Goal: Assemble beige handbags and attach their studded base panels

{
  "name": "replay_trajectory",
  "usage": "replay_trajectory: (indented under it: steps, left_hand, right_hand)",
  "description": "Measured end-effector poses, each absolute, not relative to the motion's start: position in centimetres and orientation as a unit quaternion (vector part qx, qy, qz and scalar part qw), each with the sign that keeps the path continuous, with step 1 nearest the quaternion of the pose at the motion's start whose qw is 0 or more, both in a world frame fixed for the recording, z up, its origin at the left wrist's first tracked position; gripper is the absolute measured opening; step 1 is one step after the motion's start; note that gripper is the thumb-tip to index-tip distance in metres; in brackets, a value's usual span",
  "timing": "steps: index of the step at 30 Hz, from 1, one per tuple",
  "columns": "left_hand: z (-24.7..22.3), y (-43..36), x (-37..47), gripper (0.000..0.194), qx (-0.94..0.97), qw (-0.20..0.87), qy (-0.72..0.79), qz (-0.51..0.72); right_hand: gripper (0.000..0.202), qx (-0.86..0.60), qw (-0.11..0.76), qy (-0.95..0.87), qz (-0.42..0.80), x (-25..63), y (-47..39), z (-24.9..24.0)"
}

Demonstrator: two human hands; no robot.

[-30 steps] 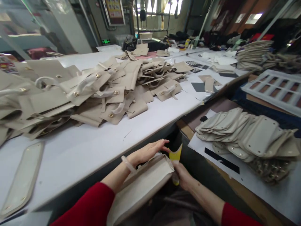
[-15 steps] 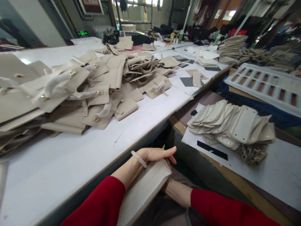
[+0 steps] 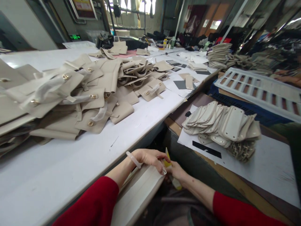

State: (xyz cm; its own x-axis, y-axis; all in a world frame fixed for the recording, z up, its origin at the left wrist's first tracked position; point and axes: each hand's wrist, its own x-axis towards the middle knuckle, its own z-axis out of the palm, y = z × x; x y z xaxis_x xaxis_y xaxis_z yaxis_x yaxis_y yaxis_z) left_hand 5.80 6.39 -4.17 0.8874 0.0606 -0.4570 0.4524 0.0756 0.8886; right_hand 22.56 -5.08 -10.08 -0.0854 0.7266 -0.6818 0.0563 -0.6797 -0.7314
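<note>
A long pale bag piece (image 3: 138, 191) lies slanted across my lap, its far end folded to a narrow edge. Over that end curl the fingers of my left hand (image 3: 150, 158), which has a pale bangle (image 3: 133, 160) at the wrist. My right hand (image 3: 176, 172) is closed close beside it, around a slim yellow and whitish tool (image 3: 167, 155) whose ends stick out above and below the fist. The tool's exact kind is unclear. The fingertips of both hands nearly meet at the folded corner, partly hiding it.
A heap of beige bag pieces (image 3: 94, 84) with metal fittings covers the white table (image 3: 94, 163) on the left. On the right lies a pile of beige strap tabs (image 3: 218, 122) near a black strip (image 3: 207, 149). A white slatted rack (image 3: 256, 88) lies behind.
My left fingers, stretched out before, now curl onto the end of the bag piece. My right hand has come up from beneath it, showing the yellow tool. The view has shifted slightly.
</note>
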Motion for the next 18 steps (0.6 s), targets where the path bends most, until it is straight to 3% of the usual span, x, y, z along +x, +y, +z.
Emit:
replay_trajectory:
  steps: [3,6,9,18]
  left_hand:
    - [-4.4,6.4,5.9,0.084,0.647,0.723,0.193,-0.146]
    - [-4.2,6.5,6.0,0.091,0.651,0.717,0.195,-0.156]
    - [-4.0,6.5,6.0,0.098,0.657,0.712,0.191,-0.155]
    - [-3.0,6.6,5.9,0.098,0.742,0.617,0.209,-0.156]
  right_hand:
    - [0.029,-0.641,0.207,-0.361,0.645,28.1,-6.0,-7.2]
    - [0.042,-0.605,0.070,-0.429,0.667,30.9,-7.1,-3.3]
    - [0.043,-0.566,-0.020,-0.444,0.694,29.5,-7.6,-0.9]
    - [0.047,-0.565,-0.033,-0.446,0.694,25.1,-6.6,-1.7]
